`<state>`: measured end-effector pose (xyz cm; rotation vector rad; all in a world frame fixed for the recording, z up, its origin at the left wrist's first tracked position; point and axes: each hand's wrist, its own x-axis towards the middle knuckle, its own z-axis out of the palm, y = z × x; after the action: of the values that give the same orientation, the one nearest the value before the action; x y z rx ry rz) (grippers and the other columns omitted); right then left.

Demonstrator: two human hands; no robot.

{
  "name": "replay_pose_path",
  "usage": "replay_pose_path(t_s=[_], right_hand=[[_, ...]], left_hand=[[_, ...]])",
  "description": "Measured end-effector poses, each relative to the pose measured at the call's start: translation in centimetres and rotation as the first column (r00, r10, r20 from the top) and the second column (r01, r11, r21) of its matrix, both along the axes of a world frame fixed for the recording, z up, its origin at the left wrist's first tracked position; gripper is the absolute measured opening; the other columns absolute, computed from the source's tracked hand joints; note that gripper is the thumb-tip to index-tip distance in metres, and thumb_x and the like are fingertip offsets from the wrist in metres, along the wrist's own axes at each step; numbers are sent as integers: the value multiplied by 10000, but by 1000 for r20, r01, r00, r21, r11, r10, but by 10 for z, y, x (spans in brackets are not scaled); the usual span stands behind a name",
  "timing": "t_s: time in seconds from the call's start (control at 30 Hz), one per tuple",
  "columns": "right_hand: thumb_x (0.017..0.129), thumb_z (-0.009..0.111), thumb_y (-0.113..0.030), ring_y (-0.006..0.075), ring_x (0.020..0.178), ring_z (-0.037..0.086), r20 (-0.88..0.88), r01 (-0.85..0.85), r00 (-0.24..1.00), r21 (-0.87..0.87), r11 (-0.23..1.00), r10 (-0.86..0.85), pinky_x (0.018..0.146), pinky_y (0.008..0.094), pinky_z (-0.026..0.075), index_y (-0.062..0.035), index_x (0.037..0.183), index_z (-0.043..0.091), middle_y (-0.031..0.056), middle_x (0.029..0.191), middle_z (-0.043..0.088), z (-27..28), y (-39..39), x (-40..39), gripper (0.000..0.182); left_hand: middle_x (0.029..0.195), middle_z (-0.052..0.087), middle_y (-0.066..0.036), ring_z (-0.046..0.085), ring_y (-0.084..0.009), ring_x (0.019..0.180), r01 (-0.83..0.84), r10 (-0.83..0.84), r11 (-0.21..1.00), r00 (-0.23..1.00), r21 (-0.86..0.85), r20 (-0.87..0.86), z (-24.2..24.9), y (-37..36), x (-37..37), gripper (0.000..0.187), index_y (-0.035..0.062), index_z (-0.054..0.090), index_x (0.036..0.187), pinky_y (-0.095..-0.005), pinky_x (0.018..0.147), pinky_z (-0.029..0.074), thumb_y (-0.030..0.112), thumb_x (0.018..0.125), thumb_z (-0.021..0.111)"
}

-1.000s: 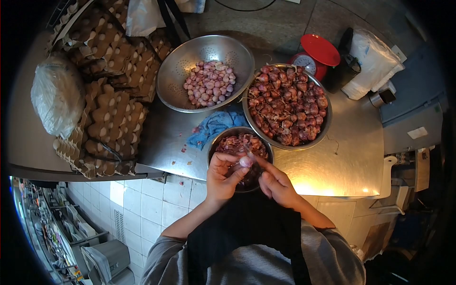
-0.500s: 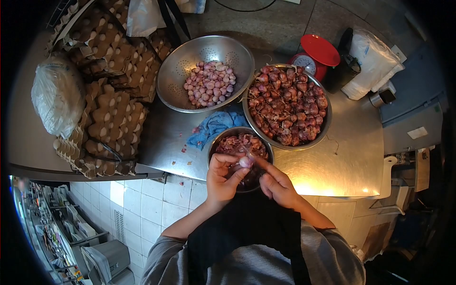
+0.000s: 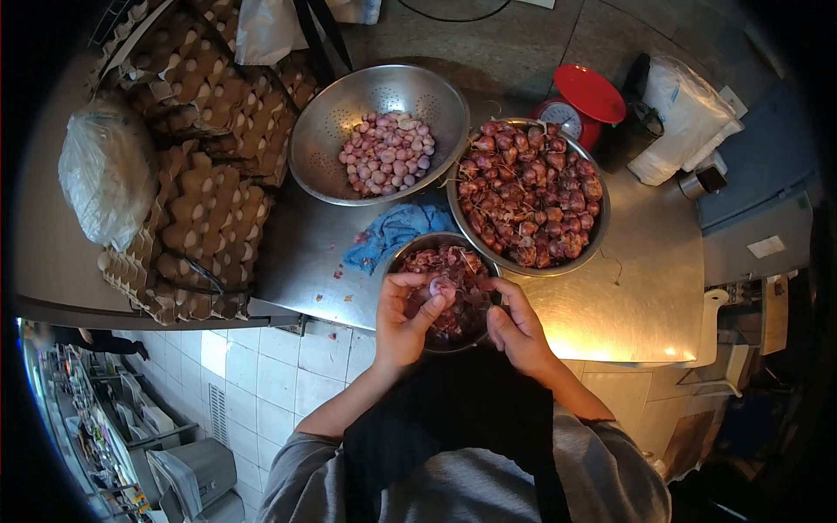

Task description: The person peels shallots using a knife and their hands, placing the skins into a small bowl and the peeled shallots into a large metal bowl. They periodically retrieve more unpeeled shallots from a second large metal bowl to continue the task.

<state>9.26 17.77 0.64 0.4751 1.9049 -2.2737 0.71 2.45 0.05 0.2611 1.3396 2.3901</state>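
Note:
My left hand (image 3: 403, 324) pinches a peeled, pale pink shallot (image 3: 442, 288) between thumb and fingers, above a small metal bowl (image 3: 391, 266). Reddish-brown shallot skins (image 3: 446, 260) fill much of that bowl. My right hand (image 3: 518, 329) hovers over the bowl's right side, apart from the shallot, thumb and forefinger spread. Its other fingers are curled and partly hidden. Behind the bowl, a large metal basin (image 3: 603, 228) is heaped with unpeeled shallots (image 3: 532, 192). To its left, a metal colander (image 3: 318, 144) holds peeled shallots (image 3: 388, 155).
A crumpled blue cloth (image 3: 397, 234) lies between bowl and colander on the steel table (image 3: 641, 305). Stacked egg trays (image 3: 205, 231) and a plastic bag (image 3: 106, 174) stand at left. A red scale (image 3: 589, 94) and a white bag (image 3: 684, 113) are at the back right.
My right hand has drawn away from the shallot, to the right. The left hand has shifted slightly left and turned the shallot. Someone's dark-clothed leg now appears at the far left.

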Motion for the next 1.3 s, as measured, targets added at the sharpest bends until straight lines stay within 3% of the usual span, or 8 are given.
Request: replay_pose_path(t_s=[0.23, 0.5, 0.67, 0.87, 0.97, 1.13, 1.27, 1.3], right_hand=[[904, 425, -159, 221, 1087, 485, -280, -121, 940, 259, 958, 194, 912, 291, 352, -37, 1295, 323, 134, 1161, 502, 5, -6, -4, 422], [899, 424, -152, 236, 1037, 525, -87, -191, 975, 155, 969, 206, 849, 292, 397, -53, 1323, 286, 148, 1219, 475, 8, 1, -6, 457], [879, 453, -173, 318, 810, 611, -438, 45, 868, 535, 843, 232, 665, 322, 472, -119, 1330, 296, 178, 1098, 549, -2, -7, -10, 481], [861, 469, -172, 360, 748, 596, -248, -16, 908, 783, 622, 337, 615, 371, 487, -153, 1317, 328, 186, 1018, 572, 1, 0, -8, 477], [872, 462, -163, 328, 847, 603, -333, 21, 905, 654, 756, 264, 706, 329, 481, -112, 1286, 381, 197, 1060, 560, 1, -3, -9, 424], [897, 436, -145, 222, 1107, 482, -191, -11, 980, 256, 967, 62, 904, 273, 359, -35, 1240, 427, 172, 1189, 502, 3, -1, -10, 360], [907, 420, -145, 205, 1143, 449, -207, -20, 975, 278, 960, 80, 925, 269, 340, -34, 1273, 378, 153, 1217, 488, -13, 10, -15, 385], [912, 411, -151, 150, 947, 422, -283, 12, 954, 382, 924, 105, 797, 236, 341, -37, 1294, 344, 94, 1035, 460, -16, 10, -16, 404]], left_hand=[[988, 547, -41, 541, -129, 929, 167, -173, 985, 953, 45, 248, 3, -2, -1, 260, 38, 478, 1121, -292, 839, 455, 75, 866, 507], [980, 574, -11, 542, -116, 924, 209, -281, 958, 814, 194, 508, 4, -1, -2, 214, 75, 521, 1071, -255, 812, 452, 120, 862, 523], [981, 575, 9, 546, -99, 913, 214, -284, 958, 813, 193, 509, 3, -2, -1, 170, 96, 539, 1028, -249, 806, 449, 117, 860, 526], [976, 577, -4, 551, -109, 908, 185, -248, 967, 848, 177, 469, 1, -2, 0, 168, 83, 535, 1016, -250, 803, 455, 106, 849, 541], [984, 580, -23, 561, -125, 897, 189, -254, 965, 853, 184, 455, -5, -4, -1, 178, 72, 531, 1018, -259, 801, 462, 108, 845, 547], [998, 582, -59, 580, -143, 855, 242, -311, 948, 844, 206, 438, -1, -5, -2, 205, 63, 514, 1041, -270, 779, 480, 113, 845, 545], [1005, 582, -82, 593, -150, 823, 274, -388, 915, 803, 297, 452, 10, -9, -4, 222, 60, 501, 1061, -271, 755, 493, 115, 849, 537], [1009, 582, -87, 596, -152, 815, 275, -402, 907, 794, 320, 456, 14, -10, -6, 225, 60, 499, 1065, -270, 750, 496, 115, 850, 536]])
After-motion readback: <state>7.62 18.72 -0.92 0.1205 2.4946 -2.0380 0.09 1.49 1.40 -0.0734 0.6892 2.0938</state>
